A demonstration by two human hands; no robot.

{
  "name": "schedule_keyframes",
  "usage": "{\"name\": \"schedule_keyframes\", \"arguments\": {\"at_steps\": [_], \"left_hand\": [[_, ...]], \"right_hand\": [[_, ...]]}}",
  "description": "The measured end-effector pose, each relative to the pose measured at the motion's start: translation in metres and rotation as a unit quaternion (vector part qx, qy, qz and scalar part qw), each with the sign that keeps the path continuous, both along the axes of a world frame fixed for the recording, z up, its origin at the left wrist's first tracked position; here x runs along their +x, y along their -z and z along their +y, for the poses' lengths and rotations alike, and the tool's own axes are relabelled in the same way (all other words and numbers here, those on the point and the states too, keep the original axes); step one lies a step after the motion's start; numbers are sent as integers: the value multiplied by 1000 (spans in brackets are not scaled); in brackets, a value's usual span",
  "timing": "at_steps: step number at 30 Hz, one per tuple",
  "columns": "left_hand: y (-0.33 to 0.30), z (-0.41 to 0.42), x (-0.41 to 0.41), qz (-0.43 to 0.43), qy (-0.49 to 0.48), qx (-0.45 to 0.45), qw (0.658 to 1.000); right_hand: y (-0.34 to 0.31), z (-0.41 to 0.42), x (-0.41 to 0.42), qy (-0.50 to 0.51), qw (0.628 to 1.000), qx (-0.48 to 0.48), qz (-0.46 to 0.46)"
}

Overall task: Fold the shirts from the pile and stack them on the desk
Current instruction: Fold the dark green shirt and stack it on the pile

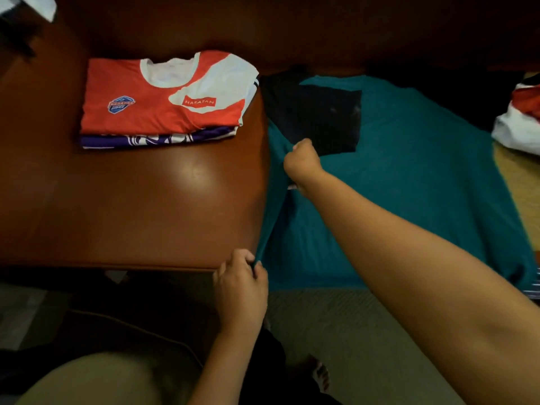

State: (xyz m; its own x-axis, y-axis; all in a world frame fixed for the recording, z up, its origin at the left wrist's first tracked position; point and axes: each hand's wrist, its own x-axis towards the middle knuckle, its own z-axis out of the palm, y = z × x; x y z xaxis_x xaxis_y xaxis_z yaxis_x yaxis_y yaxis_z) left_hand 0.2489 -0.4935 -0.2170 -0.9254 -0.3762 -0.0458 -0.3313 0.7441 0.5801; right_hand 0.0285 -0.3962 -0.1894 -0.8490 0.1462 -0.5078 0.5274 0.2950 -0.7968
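A teal cotton T-shirt with a dark square print [409,176] lies spread flat to the right of the glossy reddish-brown wooden tabletop [146,206]. The left hand [241,280] pinches the shirt's left edge at the near corner of the tabletop; the right hand [302,159], fingers curled, grips the same edge farther away. At the far left of the tabletop a folded red-and-white jersey [163,95] rests on a folded purple-and-white shirt [157,140].
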Motion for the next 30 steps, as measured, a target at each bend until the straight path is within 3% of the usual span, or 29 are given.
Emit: {"name": "schedule_keyframes", "arguments": {"at_steps": [4,7,8,10,14,19,24,30], "left_hand": [[-22,33,7,7,115,82,990],[-34,45,4,-101,216,180,954],[-34,40,-1,-98,232,184,950],[-30,21,-19,-50,232,149,960],[-12,-23,-88,0,254,-14,967],[-3,-29,-153,40,409,-174,895],[3,-5,-172,-11,499,-233,835],[-2,15,-183,-2,518,-232,823]], "right_hand": [[-13,26,0,-5,994,51,96],[-5,57,17,5,988,92,121],[1,67,31,4,987,110,121],[15,84,74,2,987,113,118],[30,86,194,-18,994,73,76],[47,49,266,3,997,55,48],[53,23,267,23,995,71,65],[61,22,263,51,996,24,67]]}}
